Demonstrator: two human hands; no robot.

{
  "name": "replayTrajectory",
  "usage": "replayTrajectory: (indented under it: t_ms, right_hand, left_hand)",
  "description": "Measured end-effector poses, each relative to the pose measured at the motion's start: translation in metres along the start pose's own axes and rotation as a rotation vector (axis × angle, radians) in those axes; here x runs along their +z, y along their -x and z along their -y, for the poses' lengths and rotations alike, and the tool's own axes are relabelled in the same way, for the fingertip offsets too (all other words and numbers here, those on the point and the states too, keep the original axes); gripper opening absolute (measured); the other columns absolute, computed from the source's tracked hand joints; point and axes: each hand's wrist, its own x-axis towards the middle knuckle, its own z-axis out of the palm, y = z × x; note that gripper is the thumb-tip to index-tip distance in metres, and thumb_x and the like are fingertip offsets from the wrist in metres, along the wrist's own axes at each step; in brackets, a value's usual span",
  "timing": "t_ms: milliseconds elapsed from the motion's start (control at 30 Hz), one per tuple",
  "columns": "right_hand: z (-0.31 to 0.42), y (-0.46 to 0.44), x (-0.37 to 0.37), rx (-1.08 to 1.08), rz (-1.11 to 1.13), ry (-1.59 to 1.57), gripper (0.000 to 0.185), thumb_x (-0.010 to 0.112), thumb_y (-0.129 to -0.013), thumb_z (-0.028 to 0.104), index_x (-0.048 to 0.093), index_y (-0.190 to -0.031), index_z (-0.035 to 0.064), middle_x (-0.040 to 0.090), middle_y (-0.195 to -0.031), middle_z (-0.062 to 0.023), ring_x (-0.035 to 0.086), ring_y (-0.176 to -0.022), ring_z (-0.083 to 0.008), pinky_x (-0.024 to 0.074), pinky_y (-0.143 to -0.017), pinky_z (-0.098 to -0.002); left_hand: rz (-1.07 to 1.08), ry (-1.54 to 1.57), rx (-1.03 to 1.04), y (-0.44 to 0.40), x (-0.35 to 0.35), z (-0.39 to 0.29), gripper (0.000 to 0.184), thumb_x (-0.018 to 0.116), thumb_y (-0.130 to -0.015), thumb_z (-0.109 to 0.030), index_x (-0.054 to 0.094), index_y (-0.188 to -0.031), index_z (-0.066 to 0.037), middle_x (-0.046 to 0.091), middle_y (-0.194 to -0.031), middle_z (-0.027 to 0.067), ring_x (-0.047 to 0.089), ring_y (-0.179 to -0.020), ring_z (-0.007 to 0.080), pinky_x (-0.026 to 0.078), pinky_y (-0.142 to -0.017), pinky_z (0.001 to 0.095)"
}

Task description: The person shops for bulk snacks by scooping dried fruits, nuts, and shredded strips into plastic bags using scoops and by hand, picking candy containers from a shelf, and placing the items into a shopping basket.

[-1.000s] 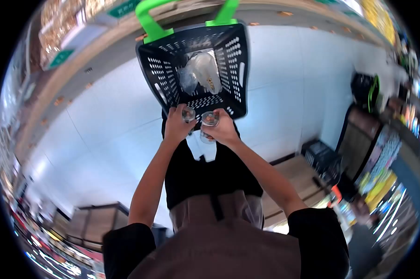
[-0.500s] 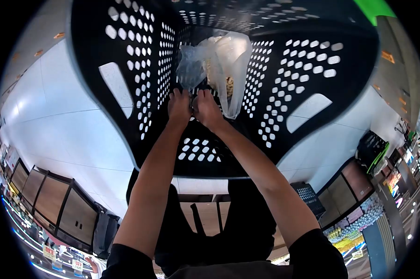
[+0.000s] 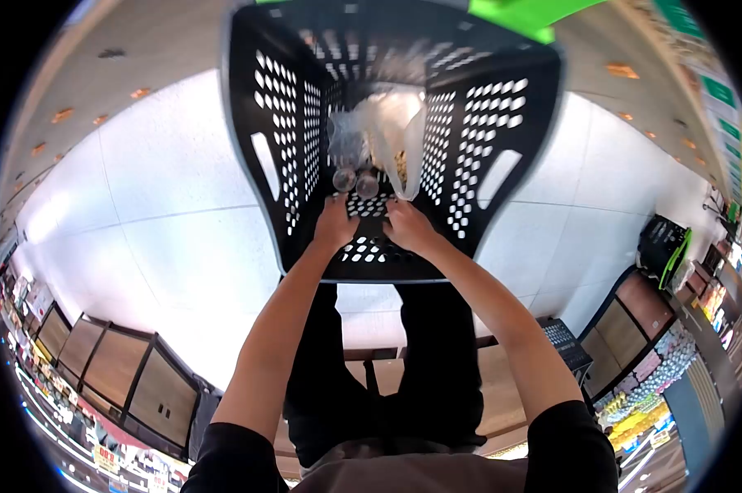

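Inside the black basket [image 3: 540,90], two clear round containers [image 3: 344,179] [image 3: 367,186] sit side by side, round faces toward the viewer, long axes apparently upright, contents blurred; plastic bags [image 3: 414,148] lie beyond; left hand [image 3: 335,220] and right hand [image 3: 406,223], loosely open, are just nearer the viewer; green handle [image 3: 535,13] cut off above
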Motion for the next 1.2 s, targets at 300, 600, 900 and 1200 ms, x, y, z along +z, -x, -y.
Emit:
replayTrajectory:
  t_ms: [300,600,900,1200]
  right_hand:
    - [0.134,0.240,-0.122,0.394,-0.334,-0.270,0.028,0.068,-0.082,0.026,0.064,-0.085,-0.0018,0.066,-0.088,-0.0237,0.065,-0.088,-0.0373,0.0520,-0.079,-0.0437]
    - [0.207,0.300,-0.119,0.397,-0.731,-0.256,0.026,0.066,-0.078,0.024,0.065,-0.077,-0.0012,0.065,-0.076,-0.0227,0.065,-0.077,-0.0404,0.0519,-0.073,-0.0470]
    - [0.209,0.268,-0.103,0.044,-0.480,-0.062,0.026,0.067,-0.076,0.026,0.067,-0.076,-0.0001,0.066,-0.079,-0.0226,0.063,-0.080,-0.0389,0.0509,-0.076,-0.0475]
    - [0.259,0.188,-0.369,-0.256,-0.851,0.033,0.041,0.063,-0.086,0.020,0.049,-0.117,-0.0030,0.054,-0.108,-0.0304,0.056,-0.101,-0.0469,0.0462,-0.087,-0.0505]
  left_hand:
    - [0.103,-0.082,0.066,0.254,-0.148,-0.003,0.034,0.066,-0.081,-0.028,0.061,-0.104,-0.003,0.067,-0.097,0.0246,0.063,-0.097,0.0430,0.051,-0.085,0.0475]
    - [-0.323,0.544,0.033,0.300,-0.284,-0.005,0.015,0.057,-0.088,-0.012,0.065,-0.096,-0.002,0.070,-0.078,0.0116,0.067,-0.067,0.0173,0.055,-0.063,0.0312]
    - [-0.157,0.188,-0.214,0.400,-0.185,0.073,0.032,0.062,-0.082,-0.034,0.071,-0.094,-0.006,0.072,-0.094,0.0164,0.068,-0.092,0.0363,0.053,-0.087,0.0432]
    - [-0.424,0.749,-0.510,0.482,-0.058,-0.017,0.023,0.059,-0.084,-0.026,0.071,-0.090,-0.007,0.072,-0.075,0.0130,0.072,-0.073,0.0258,0.056,-0.069,0.0376]
